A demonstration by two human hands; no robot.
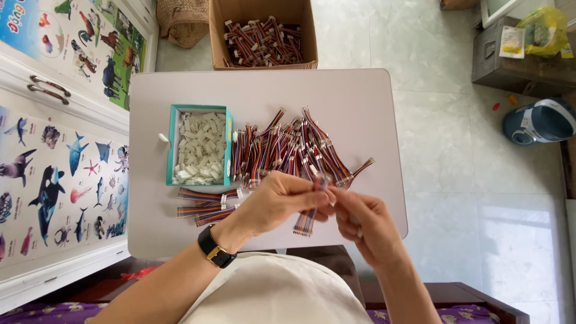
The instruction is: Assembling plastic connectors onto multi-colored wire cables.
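Observation:
My left hand (277, 203) pinches a short multicoloured ribbon cable (307, 217) near its top end, above the near edge of the small grey table (354, 102). My right hand (363, 223) meets it at the same spot, fingertips closed on the cable's upper end. The cable's lower end hangs free below my fingers. Just beyond my hands lies a heap of similar cables (288, 147). A black wristwatch (215, 249) is on my left wrist.
A teal box (170, 144) of small white plastic connectors sits left of the heap. Three finished-looking cables (207, 205) lie near the table's front left. A cardboard box (217, 36) of cables stands on the tiled floor beyond the table. A blue-and-white appliance (539, 121) sits at right.

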